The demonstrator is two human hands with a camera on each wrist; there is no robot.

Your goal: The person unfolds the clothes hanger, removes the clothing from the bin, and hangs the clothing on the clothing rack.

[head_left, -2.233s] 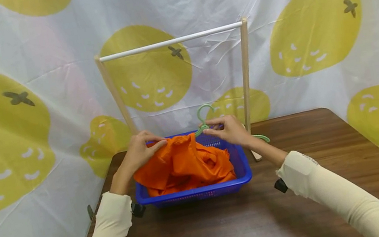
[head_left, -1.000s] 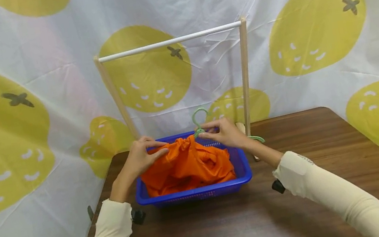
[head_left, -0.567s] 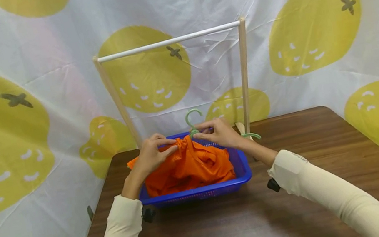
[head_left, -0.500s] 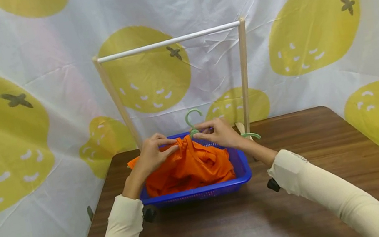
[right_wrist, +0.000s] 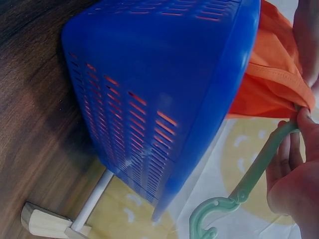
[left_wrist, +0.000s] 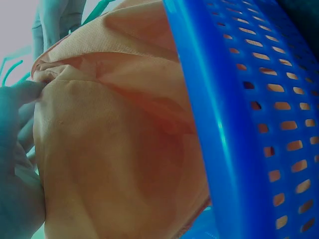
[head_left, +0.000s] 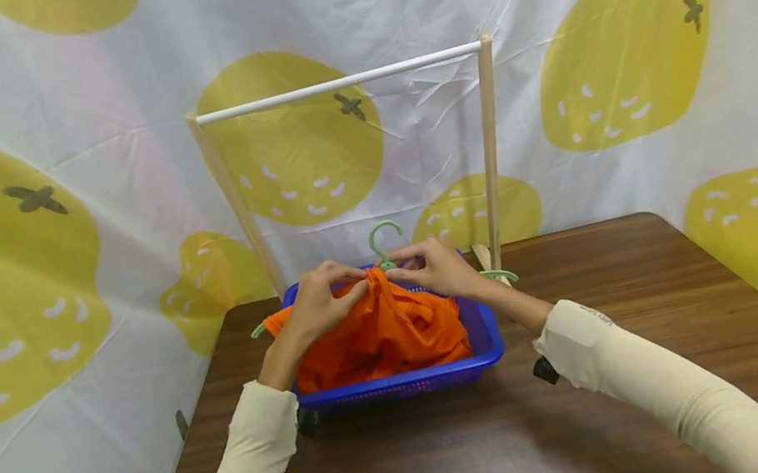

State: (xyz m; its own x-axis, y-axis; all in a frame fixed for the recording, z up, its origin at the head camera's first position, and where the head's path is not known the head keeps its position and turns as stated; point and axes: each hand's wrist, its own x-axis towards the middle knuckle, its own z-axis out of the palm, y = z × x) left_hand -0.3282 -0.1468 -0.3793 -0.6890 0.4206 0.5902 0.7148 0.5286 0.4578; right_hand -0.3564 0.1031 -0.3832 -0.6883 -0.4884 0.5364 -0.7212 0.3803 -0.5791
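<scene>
Perforated blue basket: orange garment bunched inside, top raised above rim. Left hand pinches its gathered cloth over basket. Right hand grips green hanger, also over basket; one tip pokes from garment, left of basket.

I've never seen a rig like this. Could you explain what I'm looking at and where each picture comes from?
There is no machine here: a person works with two bare hands. The wide picture is from a camera worn on the head, looking forward and down; the two closer ones are from cameras on the wrists. On the table stand a basket and a rack. The left hand pinches orange cloth, which lies partly in the basket. The right hand holds a hanger, partly hidden by the cloth.
</scene>
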